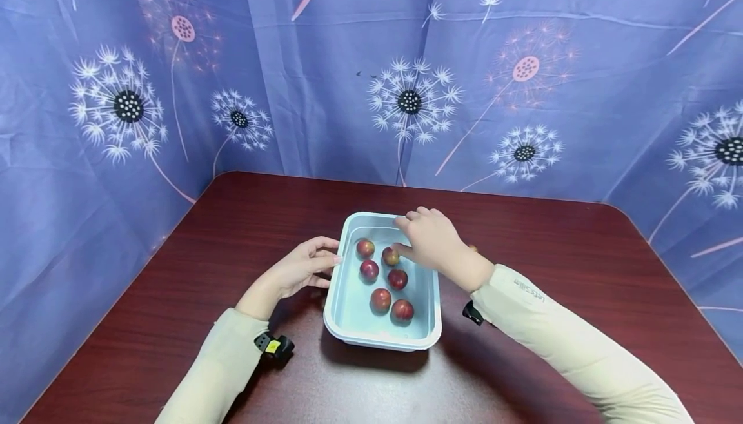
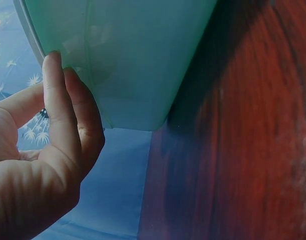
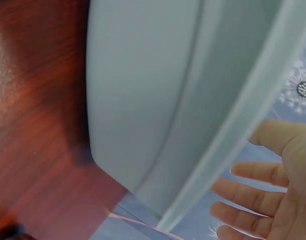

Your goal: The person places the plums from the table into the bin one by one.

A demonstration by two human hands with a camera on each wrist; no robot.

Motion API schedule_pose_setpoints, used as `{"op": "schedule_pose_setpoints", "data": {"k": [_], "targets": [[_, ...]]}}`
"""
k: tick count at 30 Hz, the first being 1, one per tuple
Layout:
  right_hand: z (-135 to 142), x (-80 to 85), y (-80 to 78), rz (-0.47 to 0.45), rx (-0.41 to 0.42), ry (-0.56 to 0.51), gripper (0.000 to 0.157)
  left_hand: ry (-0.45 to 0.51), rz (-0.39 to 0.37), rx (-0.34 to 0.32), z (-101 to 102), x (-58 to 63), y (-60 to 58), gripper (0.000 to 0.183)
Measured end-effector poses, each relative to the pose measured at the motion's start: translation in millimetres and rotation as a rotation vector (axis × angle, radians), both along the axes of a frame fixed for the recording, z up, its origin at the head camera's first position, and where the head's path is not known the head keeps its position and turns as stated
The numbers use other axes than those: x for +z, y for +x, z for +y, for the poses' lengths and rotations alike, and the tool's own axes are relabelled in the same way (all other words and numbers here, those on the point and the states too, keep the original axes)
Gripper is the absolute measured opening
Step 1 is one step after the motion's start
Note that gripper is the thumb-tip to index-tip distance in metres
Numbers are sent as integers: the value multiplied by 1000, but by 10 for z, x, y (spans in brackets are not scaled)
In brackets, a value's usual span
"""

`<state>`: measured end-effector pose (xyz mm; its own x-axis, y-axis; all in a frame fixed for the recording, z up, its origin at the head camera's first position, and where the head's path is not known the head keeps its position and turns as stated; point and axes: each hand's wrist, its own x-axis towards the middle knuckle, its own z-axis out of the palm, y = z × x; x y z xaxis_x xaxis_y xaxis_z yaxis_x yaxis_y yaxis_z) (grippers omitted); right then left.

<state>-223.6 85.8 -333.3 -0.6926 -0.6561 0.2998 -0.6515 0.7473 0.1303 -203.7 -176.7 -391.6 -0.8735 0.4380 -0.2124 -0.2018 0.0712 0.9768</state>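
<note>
A pale blue plastic basin [image 1: 382, 340] stands on the table with several red plums [image 1: 380, 300] lying loose inside. My left hand [image 1: 302, 266] is at the basin's left side, fingers loosely bent. In the left wrist view its fingertips [image 2: 53, 57] touch the outside of the wall near the rim. My right hand [image 1: 431, 237] hangs over the basin's far right corner, with its thumb close to a yellowish-red plum [image 1: 391, 256]. Spread fingers show in the right wrist view, partly behind the rim [image 3: 228, 130], and no plum is visible in them.
A small yellow-orange thing [image 1: 473, 248] peeks out behind my right wrist, mostly hidden. The dark red wooden table [image 1: 278, 204] runs back to a blue curtain [image 1: 331, 88] with dandelion prints. Each wrist wears a black strap [image 1: 473, 312].
</note>
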Motion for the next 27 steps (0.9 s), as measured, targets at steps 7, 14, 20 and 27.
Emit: {"op": "schedule_pose_setpoints", "data": {"k": [7, 14, 20, 27], "targets": [[127, 90, 24, 62, -10, -34, 35, 6, -12, 9, 9, 5, -8, 46], [252, 141, 85, 105, -9, -53, 34, 0, -5, 8, 13, -2, -7, 45], [343, 156, 169, 135, 8, -78, 32, -10, 9, 6, 1, -5, -6, 47], [473, 183, 270, 139, 17, -100, 34, -11, 8, 4, 6, -14, -6, 46]]}}
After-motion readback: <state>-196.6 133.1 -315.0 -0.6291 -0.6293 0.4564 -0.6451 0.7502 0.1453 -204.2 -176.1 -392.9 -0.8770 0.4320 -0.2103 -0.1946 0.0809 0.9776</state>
